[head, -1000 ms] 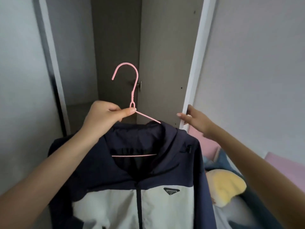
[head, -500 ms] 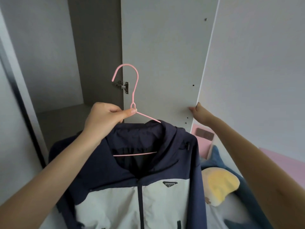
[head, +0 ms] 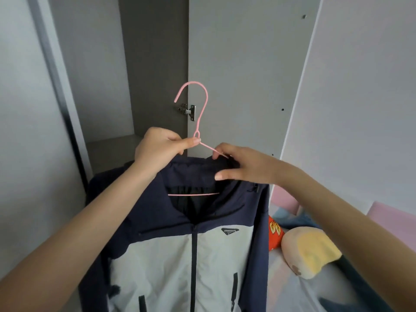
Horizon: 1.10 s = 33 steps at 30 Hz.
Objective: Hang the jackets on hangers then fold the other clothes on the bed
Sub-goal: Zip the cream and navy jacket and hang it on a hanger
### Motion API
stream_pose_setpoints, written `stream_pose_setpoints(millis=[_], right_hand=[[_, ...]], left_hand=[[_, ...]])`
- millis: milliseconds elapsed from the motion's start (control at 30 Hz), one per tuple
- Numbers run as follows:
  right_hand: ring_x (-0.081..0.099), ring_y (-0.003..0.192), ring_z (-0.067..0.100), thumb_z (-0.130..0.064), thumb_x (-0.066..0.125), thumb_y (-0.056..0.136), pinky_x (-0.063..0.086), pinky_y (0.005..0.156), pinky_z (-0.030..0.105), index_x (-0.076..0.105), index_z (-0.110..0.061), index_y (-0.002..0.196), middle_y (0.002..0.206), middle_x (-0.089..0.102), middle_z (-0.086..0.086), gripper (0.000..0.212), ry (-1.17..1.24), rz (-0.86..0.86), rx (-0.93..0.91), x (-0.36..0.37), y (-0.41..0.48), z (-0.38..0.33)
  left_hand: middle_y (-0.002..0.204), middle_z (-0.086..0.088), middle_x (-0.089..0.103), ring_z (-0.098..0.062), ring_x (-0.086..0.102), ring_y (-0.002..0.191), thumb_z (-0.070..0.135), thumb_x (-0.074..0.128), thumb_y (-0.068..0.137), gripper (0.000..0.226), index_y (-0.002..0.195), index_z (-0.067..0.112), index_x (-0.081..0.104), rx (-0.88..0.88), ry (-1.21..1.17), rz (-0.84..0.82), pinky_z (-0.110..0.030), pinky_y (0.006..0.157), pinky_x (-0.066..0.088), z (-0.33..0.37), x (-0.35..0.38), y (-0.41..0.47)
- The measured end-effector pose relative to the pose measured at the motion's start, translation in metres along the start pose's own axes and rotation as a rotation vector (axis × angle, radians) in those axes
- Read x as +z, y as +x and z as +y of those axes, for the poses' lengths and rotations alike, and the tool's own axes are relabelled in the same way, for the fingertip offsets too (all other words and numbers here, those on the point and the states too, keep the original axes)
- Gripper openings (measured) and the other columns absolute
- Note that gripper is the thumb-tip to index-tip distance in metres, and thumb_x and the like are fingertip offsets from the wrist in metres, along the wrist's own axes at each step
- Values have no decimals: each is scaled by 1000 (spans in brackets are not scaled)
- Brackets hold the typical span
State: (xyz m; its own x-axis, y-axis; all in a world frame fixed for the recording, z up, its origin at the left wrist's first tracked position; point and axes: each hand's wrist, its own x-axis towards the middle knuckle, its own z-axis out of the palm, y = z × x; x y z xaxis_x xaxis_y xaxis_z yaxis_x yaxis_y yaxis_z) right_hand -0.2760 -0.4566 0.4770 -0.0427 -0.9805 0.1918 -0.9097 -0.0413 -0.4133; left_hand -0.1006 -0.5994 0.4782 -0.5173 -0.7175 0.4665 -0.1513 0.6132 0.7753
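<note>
The left hand (head: pixel 157 147) grips a hanger (head: pixel 193 194) mostly hidden inside the jacket (head: pixel 180 255)

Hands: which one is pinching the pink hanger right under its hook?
The left hand. It pinches the pink hanger just below the hook, while the right hand sits lower, holding the jacket by its collar.

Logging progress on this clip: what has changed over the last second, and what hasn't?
The right hand let go of the wardrobe door, now swung wider open, and moved left to grip the jacket at its collar. The left hand still pinches the pink hanger carrying it.
</note>
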Motion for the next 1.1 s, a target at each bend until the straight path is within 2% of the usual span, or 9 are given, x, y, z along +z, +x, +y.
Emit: stream_pose_setpoints(millis=[167, 300, 400, 533, 600, 667, 733, 933, 1100], right_hand=[[32, 49, 5, -29, 53, 96, 29, 53, 24, 37, -21, 55, 52, 33, -8, 45, 89, 307, -50, 23, 20, -13], [33, 46, 10, -34, 54, 95, 27, 48, 30, 34, -16, 48, 45, 33, -3, 54, -65, 465, 74, 36, 26, -21], [37, 49, 17, -40, 54, 94, 28, 49, 30, 35, -13, 50, 47, 36, 0, 54, -67, 549, 194, 38, 19, -24], [37, 50, 20, -38, 54, 93, 27, 48, 28, 35, -13, 50, 47, 38, 0, 54, -112, 608, 235, 32, 5, -26], [43, 54, 25, -39, 53, 93, 27, 48, 26, 39, -11, 52, 49, 42, 0, 52, -147, 622, 237, 29, -1, -29], [47, 58, 30, -40, 52, 93, 27, 48, 26, 43, -9, 55, 52, 46, 2, 50, -188, 636, 232, 27, -4, -34], [49, 60, 32, -40, 52, 93, 27, 48, 27, 45, -9, 56, 53, 47, 3, 49, -213, 650, 222, 28, -9, -39], [51, 59, 30, -39, 52, 93, 29, 48, 27, 51, -4, 59, 55, 52, 7, 49, -277, 660, 193, 33, -19, -37], [53, 66, 33, -42, 52, 93, 35, 54, 30, 57, -7, 62, 61, 57, 7, 46, -281, 608, 180, 45, -11, -40]], left_hand=[[50, 5, 50, -3, 45, 50, 30, 60, 90, 35, 62, 10, 64, 140, -28, -227, -15, 56, 38, -4, -26, -7], [105, 0, 66, -13, 60, 99, 20, 39, 101, 28, 104, 16, 66, 304, 472, -197, -28, 92, 39, -52, -60, 11], [139, -3, 48, -20, 34, 137, 16, 36, 98, 36, 129, 16, 54, -44, 1074, -198, -44, 116, 6, -105, -91, 25], [155, -11, 25, -21, 11, 145, 42, -37, 80, 99, 145, 4, 27, -266, 1264, -370, -25, 111, -21, -151, -119, 28], [157, -6, 20, -25, 6, 146, 36, 3, 100, 56, 149, 16, 21, -244, 1530, -340, -48, 111, -20, -143, -111, 17], [156, -4, 22, -26, 10, 145, 39, 26, 99, 54, 149, 19, 23, -296, 1631, -357, -57, 112, -13, -127, -102, 14], [153, -3, 30, -24, 19, 143, 42, 31, 98, 54, 147, 20, 30, -393, 1721, -408, -55, 114, -9, -114, -103, 9], [126, 6, 56, -14, 49, 119, 52, 49, 91, 46, 126, 23, 53, -138, 1909, -519, -28, 104, 28, -89, -87, 3], [100, 1, 64, -18, 62, 93, 62, 38, 92, 55, 103, 14, 62, 123, 1845, -663, -26, 59, 39, -51, -64, -49]])
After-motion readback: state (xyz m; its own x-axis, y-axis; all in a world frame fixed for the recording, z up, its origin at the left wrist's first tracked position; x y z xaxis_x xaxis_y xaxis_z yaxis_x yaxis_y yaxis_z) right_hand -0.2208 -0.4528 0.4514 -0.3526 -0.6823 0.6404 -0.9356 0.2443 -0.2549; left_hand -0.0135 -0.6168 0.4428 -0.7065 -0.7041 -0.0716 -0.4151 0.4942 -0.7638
